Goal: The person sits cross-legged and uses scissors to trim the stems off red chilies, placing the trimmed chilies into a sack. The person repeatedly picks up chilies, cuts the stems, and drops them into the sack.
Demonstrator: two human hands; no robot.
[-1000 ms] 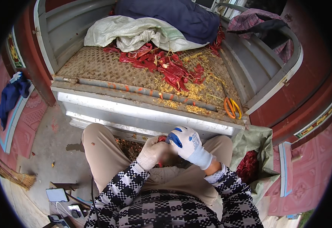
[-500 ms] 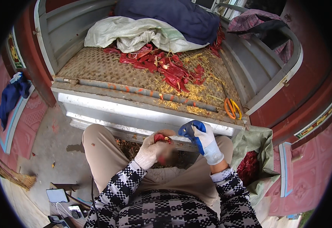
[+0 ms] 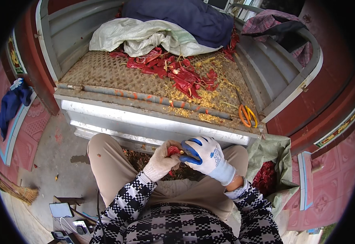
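Observation:
A red dried chili pepper (image 3: 172, 151) is gripped in my left hand (image 3: 159, 163), which wears a beige knit glove with its fingers curled round the pod. Close against it is my right hand (image 3: 212, 158), in a white glove with blue-coated fingers. Its thumb and fingertips stand apart at the pepper's pale end; whether they touch it I cannot make out. Both hands are above my lap, in front of the metal truck bed (image 3: 104, 69). On that bed lie a heap of red chili peppers (image 3: 181, 77) and scattered yellow seeds (image 3: 210, 97).
A white woven sack (image 3: 141, 32) and dark blue cloth (image 3: 185, 20) cover the bed's back. Orange-handled scissors (image 3: 247, 116) lie at its right corner. An open green sack (image 3: 281, 150) with red peppers stands at my right. A broom (image 3: 21, 191) and phone (image 3: 61, 209) are at left.
My right hand has moved left and turned, bringing its blue fingertips to the pepper in my left hand. The left hand has stayed nearly in place.

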